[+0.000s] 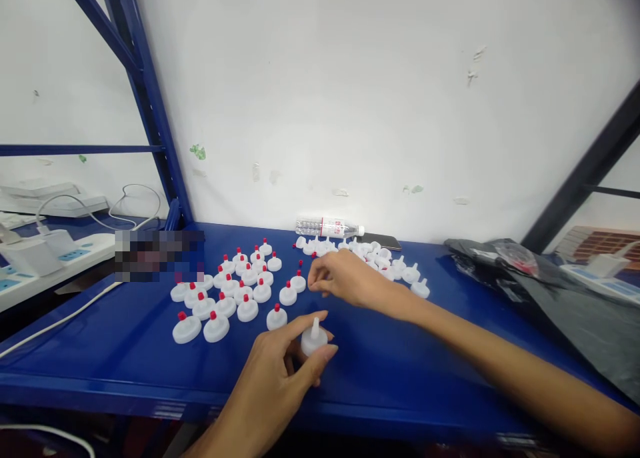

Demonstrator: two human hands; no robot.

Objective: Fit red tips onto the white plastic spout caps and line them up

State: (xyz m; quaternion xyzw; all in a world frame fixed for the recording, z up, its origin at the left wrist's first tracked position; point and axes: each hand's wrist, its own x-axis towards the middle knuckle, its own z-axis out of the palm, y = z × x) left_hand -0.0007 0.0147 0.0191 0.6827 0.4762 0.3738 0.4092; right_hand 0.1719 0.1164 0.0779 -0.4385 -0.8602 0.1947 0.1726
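On the blue shelf (125, 351) my left hand (280, 371) pinches a white nozzle cap (314, 338) that has no red tip. My right hand (340, 278) reaches forward with its fingers curled together near small red tips (300, 263) lying by the caps; what it pinches I cannot make out. To the left stand several white caps with red tips (230, 291). Behind my right hand lies a heap of plain white caps (385, 258).
A clear water bottle (330, 228) lies by the wall, a dark phone (383, 241) beside it. A black plastic bag (540, 291) covers the right side. White power strips (45, 255) with chargers and cables sit at left. Blue rack posts (145, 98) rise behind.
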